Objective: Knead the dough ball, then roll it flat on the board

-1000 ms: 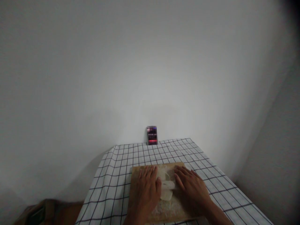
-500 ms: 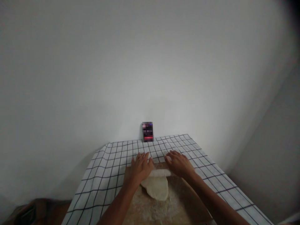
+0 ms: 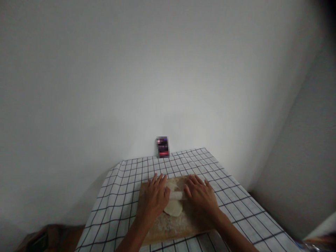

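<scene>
A pale rolling pin (image 3: 176, 195) lies crosswise on a flattened piece of dough (image 3: 173, 208). Some of the dough shows on the near side of the pin, and a paler part lies beyond it. My left hand (image 3: 156, 196) rests over the pin's left end, fingers stretched forward and slightly apart. Over the right end lies my right hand (image 3: 201, 194), its fingers also extended, palm down. Both ends of the pin are hidden under the hands. Beneath everything is a floured wooden board (image 3: 168, 231).
A black-and-white checked cloth (image 3: 112, 203) covers the table under the board. At the table's far edge a dark, pixelated upright rectangle (image 3: 163, 147) leans against the white wall (image 3: 168, 70). A brown object (image 3: 44, 238) stands low at the left.
The rolling pin and both hands have come back nearer over the dough, so dough now shows beyond the pin. The board's near edge has come into view, and the camera view has shifted slightly.
</scene>
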Motion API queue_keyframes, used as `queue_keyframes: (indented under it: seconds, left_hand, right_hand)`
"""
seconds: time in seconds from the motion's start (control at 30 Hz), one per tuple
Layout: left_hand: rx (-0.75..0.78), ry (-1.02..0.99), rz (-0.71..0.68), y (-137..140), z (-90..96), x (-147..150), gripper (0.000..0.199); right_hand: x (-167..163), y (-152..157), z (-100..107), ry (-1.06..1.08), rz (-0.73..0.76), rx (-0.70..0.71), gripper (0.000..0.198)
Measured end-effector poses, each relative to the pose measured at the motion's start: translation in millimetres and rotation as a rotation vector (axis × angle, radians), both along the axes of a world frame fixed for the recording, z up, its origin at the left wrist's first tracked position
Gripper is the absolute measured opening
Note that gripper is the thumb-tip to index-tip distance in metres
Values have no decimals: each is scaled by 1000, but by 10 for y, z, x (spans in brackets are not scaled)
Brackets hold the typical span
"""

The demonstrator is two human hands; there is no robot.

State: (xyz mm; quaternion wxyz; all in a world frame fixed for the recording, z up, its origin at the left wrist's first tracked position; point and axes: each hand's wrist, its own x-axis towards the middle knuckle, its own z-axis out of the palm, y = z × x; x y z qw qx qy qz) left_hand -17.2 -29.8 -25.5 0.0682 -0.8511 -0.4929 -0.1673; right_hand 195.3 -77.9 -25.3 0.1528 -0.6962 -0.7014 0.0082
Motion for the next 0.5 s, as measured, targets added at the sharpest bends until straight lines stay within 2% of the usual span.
queue_keyframes:
  seconds: [0.13, 0.23, 0.33, 0.5]
  left_hand:
    - [57, -3, -80, -281, -58, -106, 51]
    - [80, -22, -116, -401, -76, -147, 53]
    - [24, -4, -79, -398, -23, -120, 50]
    - [-31, -1, -27, -200, 80, -10, 48]
  right_hand:
    - [-80, -357, -78, 19, 1, 25, 44]
    - [-81, -514, -117, 25, 18, 28, 49]
    - [-48, -480, -91, 26, 48, -3, 49]
    - [-2, -196, 18, 15, 39, -4, 45]
